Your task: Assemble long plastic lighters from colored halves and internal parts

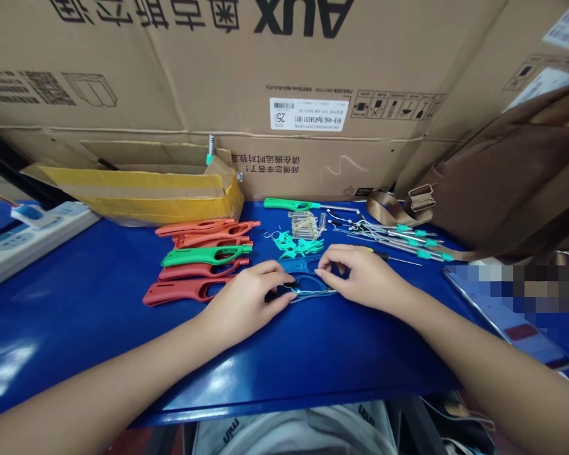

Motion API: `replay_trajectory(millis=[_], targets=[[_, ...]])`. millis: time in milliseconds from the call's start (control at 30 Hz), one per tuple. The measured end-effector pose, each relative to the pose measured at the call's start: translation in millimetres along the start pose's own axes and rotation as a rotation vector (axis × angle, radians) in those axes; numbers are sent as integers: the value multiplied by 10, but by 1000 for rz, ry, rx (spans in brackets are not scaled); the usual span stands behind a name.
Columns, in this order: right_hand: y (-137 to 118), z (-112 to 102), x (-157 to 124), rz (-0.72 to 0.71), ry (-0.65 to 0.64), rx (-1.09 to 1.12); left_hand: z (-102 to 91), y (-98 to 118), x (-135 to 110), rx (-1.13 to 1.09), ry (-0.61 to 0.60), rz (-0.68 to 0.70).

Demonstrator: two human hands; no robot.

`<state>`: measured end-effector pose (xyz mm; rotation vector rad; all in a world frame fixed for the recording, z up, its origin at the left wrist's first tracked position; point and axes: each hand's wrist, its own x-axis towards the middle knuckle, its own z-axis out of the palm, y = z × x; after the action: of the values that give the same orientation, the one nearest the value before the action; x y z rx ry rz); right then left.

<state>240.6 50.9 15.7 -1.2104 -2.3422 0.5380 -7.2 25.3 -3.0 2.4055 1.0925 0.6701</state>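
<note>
My left hand (249,296) is closed in a pinch on a small black part (288,285) with a thin white wire, over a blue lighter shell half (308,292) lying on the table. My right hand (358,275) has its thumb and fingertips drawn together at the right end of that shell; exactly what they pinch is hidden. A thin metal tube lies along the shell's near side. Just behind it is a second blue shell piece (294,265). Farther back are a pile of turquoise triggers (296,243) and several clear fuel tanks (306,224).
Red and green lighter shells (184,272) lie in a row at left. A green lighter (289,204), metal tubes with wires (408,237) and a screwdriver (403,259) lie behind. A yellow-taped carton (171,196), power strip (38,240), phone (497,316) and brown bag (502,170) surround the workspace.
</note>
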Motion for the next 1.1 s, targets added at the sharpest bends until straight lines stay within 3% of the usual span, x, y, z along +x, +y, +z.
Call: replay_trajectory(millis=[233, 600, 1100], targets=[[317, -78, 73, -88, 226, -202, 10, 36, -37, -31, 23, 21], [447, 56, 123, -45, 197, -336, -22, 84, -26, 13, 57, 31], [456, -4, 131, -25, 189, -202, -34, 96, -37, 113, 63, 43]])
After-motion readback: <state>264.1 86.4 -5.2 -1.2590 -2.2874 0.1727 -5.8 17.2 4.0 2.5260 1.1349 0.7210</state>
